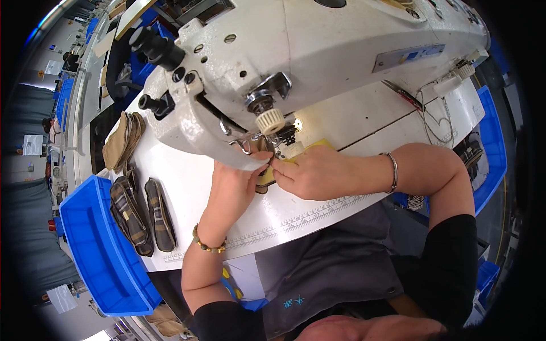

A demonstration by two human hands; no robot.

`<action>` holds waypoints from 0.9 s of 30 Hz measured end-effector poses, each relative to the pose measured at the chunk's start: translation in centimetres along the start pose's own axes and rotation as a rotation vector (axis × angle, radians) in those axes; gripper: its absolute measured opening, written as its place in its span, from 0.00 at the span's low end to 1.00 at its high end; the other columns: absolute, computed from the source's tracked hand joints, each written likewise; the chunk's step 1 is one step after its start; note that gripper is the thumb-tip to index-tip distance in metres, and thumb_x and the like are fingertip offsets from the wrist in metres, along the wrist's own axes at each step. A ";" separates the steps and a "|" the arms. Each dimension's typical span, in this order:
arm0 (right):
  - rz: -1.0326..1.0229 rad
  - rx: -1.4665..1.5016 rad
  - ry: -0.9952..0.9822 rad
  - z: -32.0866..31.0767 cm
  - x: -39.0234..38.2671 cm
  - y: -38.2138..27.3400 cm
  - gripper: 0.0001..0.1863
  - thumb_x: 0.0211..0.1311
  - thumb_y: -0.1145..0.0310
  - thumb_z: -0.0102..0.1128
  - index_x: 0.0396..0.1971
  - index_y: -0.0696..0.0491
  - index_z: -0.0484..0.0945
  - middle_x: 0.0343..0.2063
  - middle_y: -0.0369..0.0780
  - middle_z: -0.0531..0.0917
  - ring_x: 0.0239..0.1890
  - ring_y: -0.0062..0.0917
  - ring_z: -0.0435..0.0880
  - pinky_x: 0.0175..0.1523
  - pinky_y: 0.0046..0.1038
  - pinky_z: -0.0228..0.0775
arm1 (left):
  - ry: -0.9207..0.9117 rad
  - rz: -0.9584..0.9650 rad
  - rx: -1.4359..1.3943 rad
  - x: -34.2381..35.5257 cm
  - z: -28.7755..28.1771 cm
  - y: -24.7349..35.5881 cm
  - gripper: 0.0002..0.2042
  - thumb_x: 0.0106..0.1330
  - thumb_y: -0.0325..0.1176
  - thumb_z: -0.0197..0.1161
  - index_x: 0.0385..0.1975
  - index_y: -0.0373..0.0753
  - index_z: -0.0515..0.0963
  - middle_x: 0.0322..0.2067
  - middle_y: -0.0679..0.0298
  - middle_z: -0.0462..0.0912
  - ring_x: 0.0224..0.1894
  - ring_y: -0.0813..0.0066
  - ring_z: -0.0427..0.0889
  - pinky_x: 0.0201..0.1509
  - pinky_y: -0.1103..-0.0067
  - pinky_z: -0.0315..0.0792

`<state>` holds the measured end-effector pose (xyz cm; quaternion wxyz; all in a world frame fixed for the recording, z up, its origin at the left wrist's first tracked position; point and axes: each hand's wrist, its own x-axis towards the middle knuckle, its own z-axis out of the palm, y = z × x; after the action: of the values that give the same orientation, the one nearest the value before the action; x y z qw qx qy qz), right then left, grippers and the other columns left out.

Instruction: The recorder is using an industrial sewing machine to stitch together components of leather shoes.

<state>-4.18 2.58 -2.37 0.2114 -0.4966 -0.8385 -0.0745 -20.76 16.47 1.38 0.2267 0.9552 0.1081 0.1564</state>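
Under the head of a white sewing machine (318,51), my two hands meet close to the needle area. My left hand (234,183), with a beaded bracelet on its wrist, has its fingers closed at a small yellow piece with a dark edge (265,182). From the right, my right hand (315,173) pinches the same piece, thumb and forefinger almost touching the left fingertips. Yellow also shows behind the right hand. The needle and most of the piece are hidden by my fingers and the machine head. A small lamp (297,124) shines beside the needle bar.
Two dark plaid pouches (160,216) lie on the left of the white table, below stacked tan pieces (123,141). Blue bins stand at the left (105,256) and right (493,148). Red-handled snips (405,95) lie behind my right arm. A ruler strip (307,219) follows the front edge.
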 end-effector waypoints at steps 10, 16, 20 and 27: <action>0.007 0.012 -0.031 -0.1 0.0 0.0 0.11 0.51 0.70 0.60 0.35 0.58 0.81 0.39 0.45 0.84 0.22 0.23 0.83 0.21 0.25 0.74 | 0.009 -0.014 0.029 -0.1 0.8 0.6 0.11 0.51 0.20 0.69 0.36 0.35 0.85 0.37 0.58 0.82 0.44 0.58 0.79 0.51 0.67 0.71; 0.049 -0.020 0.131 1.0 0.4 0.1 0.05 0.49 0.71 0.61 0.25 0.57 0.76 0.19 0.38 0.76 0.16 0.25 0.79 0.18 0.28 0.69 | 0.047 0.063 0.074 0.6 0.8 0.2 0.10 0.53 0.17 0.65 0.36 0.32 0.82 0.40 0.57 0.81 0.38 0.54 0.79 0.44 0.69 0.73; 0.080 -0.024 0.092 1.2 0.6 0.9 0.05 0.49 0.73 0.60 0.26 0.56 0.74 0.17 0.38 0.76 0.16 0.28 0.79 0.19 0.31 0.70 | 0.027 -0.009 0.143 1.1 0.8 0.0 0.15 0.50 0.22 0.68 0.41 0.37 0.83 0.35 0.57 0.83 0.42 0.56 0.80 0.51 0.64 0.71; 0.119 0.022 0.040 1.1 0.6 1.2 0.05 0.50 0.74 0.60 0.25 0.56 0.73 0.17 0.38 0.76 0.19 0.30 0.81 0.22 0.33 0.72 | 0.074 -0.043 0.151 1.1 0.9 -0.2 0.08 0.59 0.20 0.64 0.38 0.33 0.81 0.27 0.53 0.78 0.28 0.53 0.79 0.32 0.66 0.72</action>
<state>-3.65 4.02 -3.19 0.2376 -0.5417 -0.8039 -0.0625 -19.44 16.54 0.79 0.1533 0.9607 0.1482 0.1780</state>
